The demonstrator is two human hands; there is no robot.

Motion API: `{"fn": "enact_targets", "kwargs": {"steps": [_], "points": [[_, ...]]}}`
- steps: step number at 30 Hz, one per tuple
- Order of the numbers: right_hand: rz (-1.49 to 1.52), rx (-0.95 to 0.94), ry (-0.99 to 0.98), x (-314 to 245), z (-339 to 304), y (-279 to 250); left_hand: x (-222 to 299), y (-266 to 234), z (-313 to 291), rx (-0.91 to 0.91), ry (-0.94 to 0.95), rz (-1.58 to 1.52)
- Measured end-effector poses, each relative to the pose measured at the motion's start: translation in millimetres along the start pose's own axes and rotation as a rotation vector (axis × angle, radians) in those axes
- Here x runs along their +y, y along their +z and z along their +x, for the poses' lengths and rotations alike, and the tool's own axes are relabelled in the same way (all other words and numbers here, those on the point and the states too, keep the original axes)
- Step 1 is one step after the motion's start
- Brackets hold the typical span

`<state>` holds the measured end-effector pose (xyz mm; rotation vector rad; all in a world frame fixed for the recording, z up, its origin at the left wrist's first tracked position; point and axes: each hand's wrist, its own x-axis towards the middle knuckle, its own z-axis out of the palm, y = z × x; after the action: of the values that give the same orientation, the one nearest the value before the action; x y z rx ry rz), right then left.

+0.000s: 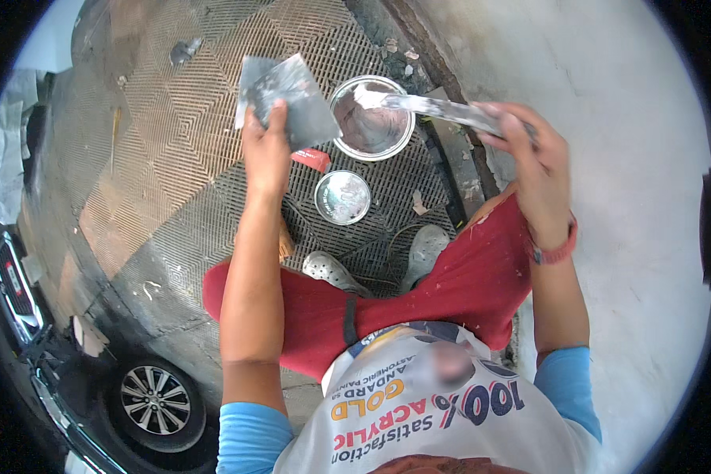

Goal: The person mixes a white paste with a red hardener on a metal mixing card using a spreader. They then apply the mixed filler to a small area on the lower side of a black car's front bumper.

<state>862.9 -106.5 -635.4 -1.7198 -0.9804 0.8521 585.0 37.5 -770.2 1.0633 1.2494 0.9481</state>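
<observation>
My left hand (267, 154) is closed around a thin grey plate (304, 103), its thumb pressed on the smeared face. Behind that plate, the edge of a second pale sheet shows. My right hand (539, 154) grips a long flat stirring stick (442, 109) coated in pale smears. A dab of whitish paste (369, 98) clings to the stick's far end, which is over the open round can (371, 156). Inside the can is greyish-pink paste. Just left of the can's rim is the plate's right corner; from this view I cannot tell whether they touch.
A round smeared lid (343, 197) lies near the can, with a red packet (312, 160) beside it. Grating mats (189, 142) cover the floor. A pale wall (632, 134) rises at right. At lower left stands a car wheel (156, 400). My grey clogs (333, 272) rest below the lid.
</observation>
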Motion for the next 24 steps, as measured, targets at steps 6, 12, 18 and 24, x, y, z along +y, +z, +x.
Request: {"fn": "enact_targets", "kwargs": {"steps": [6,12,18,24], "points": [[-0.445,0.068,-0.312,-57,-72,-21,-3,23,7,-0.056,-0.046,-0.1],[-0.632,-0.201,-0.739,-76,-90,-4,27,21,9,-0.248,-0.374,-0.62],[-0.987,-0.464,-0.913,-61,-90,4,17,8,27,-0.254,-0.467,-0.861],[-1.114,-0.591,-0.972,-79,-86,0,20,-8,30,-0.162,-0.539,-0.83]]}}
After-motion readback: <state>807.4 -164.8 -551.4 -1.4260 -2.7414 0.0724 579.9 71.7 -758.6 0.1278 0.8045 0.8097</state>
